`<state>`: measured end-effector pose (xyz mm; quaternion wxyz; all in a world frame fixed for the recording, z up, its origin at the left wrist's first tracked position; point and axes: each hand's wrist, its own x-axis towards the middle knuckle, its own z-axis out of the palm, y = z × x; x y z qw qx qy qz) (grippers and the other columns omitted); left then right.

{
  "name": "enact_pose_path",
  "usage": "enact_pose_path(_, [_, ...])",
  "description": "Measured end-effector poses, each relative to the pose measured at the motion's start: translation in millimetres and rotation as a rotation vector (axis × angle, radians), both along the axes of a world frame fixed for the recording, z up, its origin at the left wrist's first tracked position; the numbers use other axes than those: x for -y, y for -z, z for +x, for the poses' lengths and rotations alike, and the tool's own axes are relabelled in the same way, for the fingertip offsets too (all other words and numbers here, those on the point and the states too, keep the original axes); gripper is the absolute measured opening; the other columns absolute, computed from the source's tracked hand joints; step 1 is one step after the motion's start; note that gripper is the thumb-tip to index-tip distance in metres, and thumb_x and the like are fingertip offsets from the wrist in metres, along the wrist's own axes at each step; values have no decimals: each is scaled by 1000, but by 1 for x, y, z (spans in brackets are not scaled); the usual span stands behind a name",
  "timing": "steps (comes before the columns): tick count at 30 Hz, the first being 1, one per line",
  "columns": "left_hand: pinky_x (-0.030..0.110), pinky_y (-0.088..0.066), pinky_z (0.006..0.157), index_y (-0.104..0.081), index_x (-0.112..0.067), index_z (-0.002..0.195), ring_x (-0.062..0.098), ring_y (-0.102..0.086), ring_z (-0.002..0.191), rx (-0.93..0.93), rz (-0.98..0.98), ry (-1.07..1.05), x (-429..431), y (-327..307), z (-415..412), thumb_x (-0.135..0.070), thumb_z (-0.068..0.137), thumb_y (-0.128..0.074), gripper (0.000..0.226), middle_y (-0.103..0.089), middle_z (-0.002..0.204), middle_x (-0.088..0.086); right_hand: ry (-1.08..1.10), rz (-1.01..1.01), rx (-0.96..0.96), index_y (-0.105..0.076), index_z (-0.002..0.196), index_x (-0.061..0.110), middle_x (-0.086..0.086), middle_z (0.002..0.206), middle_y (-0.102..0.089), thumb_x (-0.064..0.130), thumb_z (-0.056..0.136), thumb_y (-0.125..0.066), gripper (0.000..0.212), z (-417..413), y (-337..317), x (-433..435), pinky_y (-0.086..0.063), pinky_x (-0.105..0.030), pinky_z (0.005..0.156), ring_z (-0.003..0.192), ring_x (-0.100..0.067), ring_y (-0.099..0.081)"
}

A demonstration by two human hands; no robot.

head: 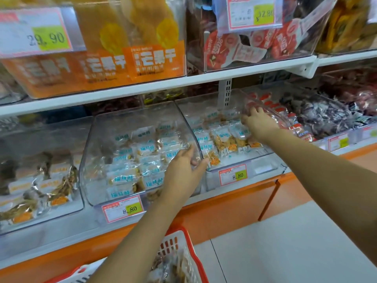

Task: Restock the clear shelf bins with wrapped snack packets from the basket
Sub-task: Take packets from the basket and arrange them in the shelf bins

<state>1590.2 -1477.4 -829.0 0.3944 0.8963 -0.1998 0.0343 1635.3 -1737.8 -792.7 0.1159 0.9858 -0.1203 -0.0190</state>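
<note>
The wrapped snack packets (146, 149) are small clear wrappers with pale blue-and-white labels and tan pieces inside; some also carry orange marks. They lie heaped in two bins standing side by side at the front edge of the lower shelf (224, 207) — the left clear bin (91, 152), piled up its back and middle, and the right clear bin (269, 162), where they cover the floor towards the back. Each bin has a red-framed price tag (123, 209) reading 8.80 on its front. Below the shelf's orange front, at the bottom edge of view, a white mesh basket (183, 250) with a red rim holds more brownish packets. The left hand (183, 168) grips the right wall of the left clear bin, fingers curled inside and thumb outside. The right hand (259, 121) reaches into the right clear bin, fingers bent against its right wall near the rim — whether it holds a packet or the wall I cannot tell.
</note>
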Motion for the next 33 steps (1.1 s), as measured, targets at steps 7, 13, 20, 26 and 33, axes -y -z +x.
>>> enact_pose_path(7, [29,-52,85,-59,-13,127,16,-61,97,109,-133,31,-18,-6,-30,-26,94,-57,35,-64,107,2,18,154,208,-62,109,2,-17,97,-61,14,90,-60,22,-45,-18,-29,-54,-40,76,89,-34,-61])
enact_pose_path(13, [14,-35,58,-60,-13,74,4,-46,62,27,-234,-44,-97,20,-99,-24,94,-56,23,-56,67,5,-210,157,158,-53,71,10,-4,58,-48,39,94,-56,37,-98,-39,-75,-31,-26,50,61,-25,-50])
enact_pose_path(20, [22,-35,55,-62,-3,67,9,-51,55,-276,54,-206,-205,79,-153,-20,95,-56,33,-57,59,4,-487,234,-136,-51,69,13,-2,67,-50,38,93,-58,35,-159,18,-158,-37,-31,58,74,-23,-51])
enact_pose_path(26, [22,-51,72,-68,-8,83,8,-59,68,-548,217,-133,-237,122,-187,-17,91,-61,14,-68,82,8,-598,258,-554,-65,103,16,-4,103,-64,26,95,-53,18,-195,101,-213,-42,-26,81,99,-21,-56])
enact_pose_path(33, [24,-43,82,-54,-12,128,19,-57,110,-604,407,-59,-180,137,-209,-51,87,-61,57,-58,126,4,-529,259,-689,-44,143,15,-6,149,-41,12,96,-45,47,-234,150,-219,-30,-35,113,138,-24,-36])
